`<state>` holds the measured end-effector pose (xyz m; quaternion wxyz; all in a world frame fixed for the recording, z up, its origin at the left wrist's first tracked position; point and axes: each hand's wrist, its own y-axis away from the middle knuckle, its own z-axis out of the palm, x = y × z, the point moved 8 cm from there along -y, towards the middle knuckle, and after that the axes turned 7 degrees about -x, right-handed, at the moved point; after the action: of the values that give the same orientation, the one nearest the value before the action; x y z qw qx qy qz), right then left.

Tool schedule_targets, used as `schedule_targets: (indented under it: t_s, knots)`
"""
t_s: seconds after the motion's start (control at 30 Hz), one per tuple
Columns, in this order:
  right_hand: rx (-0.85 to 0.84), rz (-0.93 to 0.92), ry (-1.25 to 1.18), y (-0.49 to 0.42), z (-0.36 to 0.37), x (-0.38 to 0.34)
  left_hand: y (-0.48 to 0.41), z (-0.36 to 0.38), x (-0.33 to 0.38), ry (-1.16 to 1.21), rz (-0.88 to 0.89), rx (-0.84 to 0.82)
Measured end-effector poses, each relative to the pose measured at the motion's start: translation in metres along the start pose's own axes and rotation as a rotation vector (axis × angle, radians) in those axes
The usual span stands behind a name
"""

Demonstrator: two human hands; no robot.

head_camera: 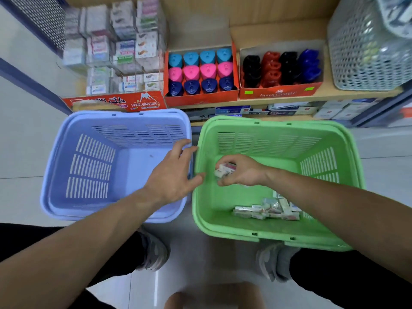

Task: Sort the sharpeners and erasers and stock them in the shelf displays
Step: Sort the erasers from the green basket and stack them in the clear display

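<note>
**Head view.** The L hand (175,175) is shown spread, fingers straight and nothing held, over the blue basket (89,166) at its rim next to the green basket (267,141). The R hand (244,172) is curled inside the green basket, with a few held erasers (225,169) pinched betw. thumb and fingers. Loose erasers (267,210) are seen lying on that basket's floor, near side. On the shelf (278,32) behind are an eraser display (116,63) (left), a box of blue, pink and navy sharpeners (200,72) (centre), and a box of black, red and blue sharpeners (281,68) (right).
</note>
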<state>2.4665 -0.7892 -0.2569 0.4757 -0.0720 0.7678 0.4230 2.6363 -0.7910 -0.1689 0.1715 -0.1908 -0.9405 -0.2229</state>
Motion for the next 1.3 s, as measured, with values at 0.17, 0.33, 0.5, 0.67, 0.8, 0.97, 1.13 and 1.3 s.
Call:
schedule_targets:
  t_s: [0.17,0.33,0.5,0.67,0.8,0.97,1.13,1.3]
  knots:
    - [0.133,-0.125,-0.053,0.08,-0.037,-0.09,0.007,-0.049,0.034,0.29,-0.056,-0.005]
    - [0.215,-0.276,-0.097,0.152,-0.046,-0.15,0.03,-0.057,0.083,0.995,-0.11,-0.251]
    - [0.291,-0.339,-0.129,0.171,-0.049,-0.155,0.036,-0.049,0.1,1.286,-0.113,-0.269]
    - [0.332,-0.341,-0.168,0.16,-0.055,-0.143,0.026,-0.032,0.099,1.389,-0.166,-0.234]
    - [0.335,-0.32,-0.183,0.147,-0.058,-0.126,0.019,-0.023,0.09,1.479,-0.222,-0.233]
    - [0.355,-0.252,-0.153,0.131,-0.062,-0.116,0.01,-0.013,0.087,1.602,-0.278,-0.309]
    - [0.351,-0.252,-0.095,0.117,-0.066,-0.108,-0.003,-0.011,0.09,1.657,-0.285,-0.396]
    - [0.339,-0.249,-0.051,0.111,-0.065,-0.107,-0.015,-0.007,0.093,1.611,-0.23,-0.427]
